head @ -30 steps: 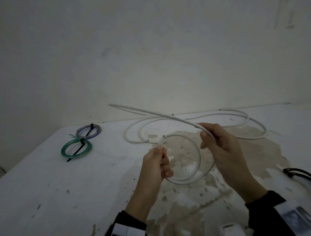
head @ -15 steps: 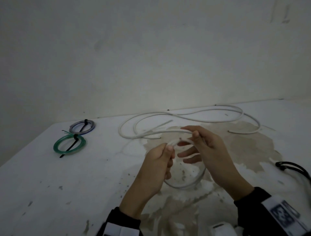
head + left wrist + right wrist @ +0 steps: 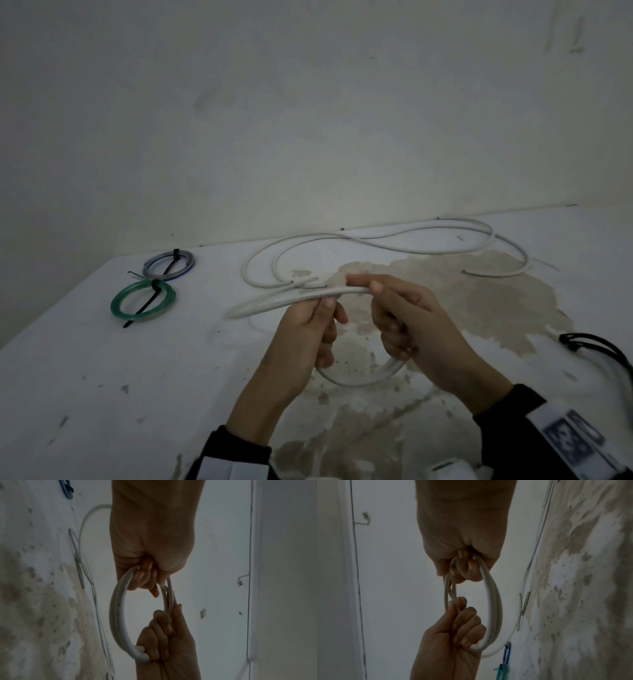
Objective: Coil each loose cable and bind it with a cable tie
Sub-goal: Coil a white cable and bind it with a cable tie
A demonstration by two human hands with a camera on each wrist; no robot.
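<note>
A thick white cable [image 3: 359,381] is wound into a small coil that I hold up over the table between both hands. My left hand [image 3: 322,318] grips the coil's left side, thumb on top. Gripping its right side with curled fingers is my right hand [image 3: 394,320]. The left wrist view has the left hand [image 3: 145,577] at the top of the coil [image 3: 118,615]. In the right wrist view my right hand [image 3: 464,568] curls round two turns of the coil [image 3: 494,608]. A free stretch of cable [image 3: 260,305] sticks out to the left.
More white cable [image 3: 376,240] lies in wide loops at the back of the stained white table [image 3: 102,377]. A green coil [image 3: 142,305] and a blue-grey coil [image 3: 169,263], each bound with a black tie, lie at the left. A black cable [image 3: 599,346] lies at the right edge.
My right hand has brought the raised cable down and round onto the loop and now grips the coil's right side. The trailing stretch now points left.
</note>
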